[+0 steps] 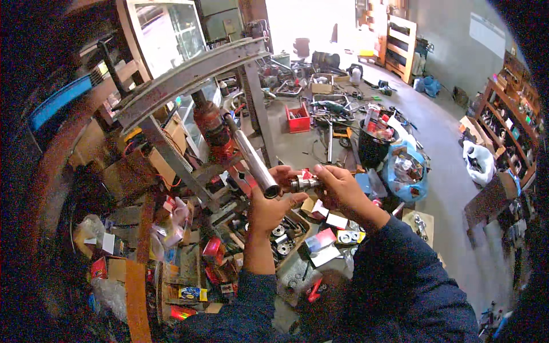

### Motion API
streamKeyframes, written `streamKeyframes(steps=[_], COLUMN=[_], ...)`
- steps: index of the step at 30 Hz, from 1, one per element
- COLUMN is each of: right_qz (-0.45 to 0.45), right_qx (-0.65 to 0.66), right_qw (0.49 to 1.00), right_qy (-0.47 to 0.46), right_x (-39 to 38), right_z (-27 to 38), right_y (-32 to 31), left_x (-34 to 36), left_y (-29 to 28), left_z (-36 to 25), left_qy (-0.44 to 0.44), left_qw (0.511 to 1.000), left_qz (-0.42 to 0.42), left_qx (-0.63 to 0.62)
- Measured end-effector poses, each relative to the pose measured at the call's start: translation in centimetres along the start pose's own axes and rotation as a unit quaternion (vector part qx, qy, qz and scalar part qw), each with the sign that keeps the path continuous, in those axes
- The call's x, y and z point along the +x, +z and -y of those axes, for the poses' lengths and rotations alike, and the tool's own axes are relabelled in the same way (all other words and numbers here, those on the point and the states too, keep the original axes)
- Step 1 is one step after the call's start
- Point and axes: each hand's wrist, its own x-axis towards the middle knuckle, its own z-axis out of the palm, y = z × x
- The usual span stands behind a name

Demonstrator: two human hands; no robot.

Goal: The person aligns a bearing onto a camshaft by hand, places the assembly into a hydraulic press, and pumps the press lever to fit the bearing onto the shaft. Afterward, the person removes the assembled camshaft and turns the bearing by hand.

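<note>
My left hand (266, 212) is closed round the near end of a shiny metal tube (251, 154), which slants up and away to the left. Its dark open end faces me. To the right of it, my right hand (347, 191) pinches a short, stepped metal cylinder (304, 182) with a bit of red on top. The cylinder lies between both hands, close to my left fingertips; whether those touch it, I cannot tell. Behind the tube, a red hydraulic jack (210, 121) stands inside a grey steel press frame (191, 77).
Below my hands, a box of metal parts (284, 243) sits among small cartons and a red-handled tool (314, 290). Ahead on the floor are a red crate (297, 119), scattered tools and a blue bag (407, 171). Wooden shelves (512, 123) line the right wall.
</note>
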Motion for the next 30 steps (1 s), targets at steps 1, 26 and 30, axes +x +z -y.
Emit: streamKeyframes(steps=[1, 26, 30], right_qz=[0.010, -0.035, -0.039], right_qx=[-0.005, -0.046, -0.062], right_qw=[1.000, 0.998, 0.996], right_qy=[-0.010, 0.033, -0.053], right_x=[0.1, 1.5, 2.4], right_z=[-0.2, -1.6, -1.5], right_y=[0.0, -3.7, -3.5], left_x=[-0.1, 1.6, 2.6], left_y=[-0.1, 1.8, 1.9], left_z=[0.1, 1.2, 2.8], left_qy=[0.015, 0.060, 0.100], left_qw=[1.000, 0.980, 0.966], left_qz=[-0.002, -0.058, -0.054], left_qx=[0.005, 0.181, 0.232])
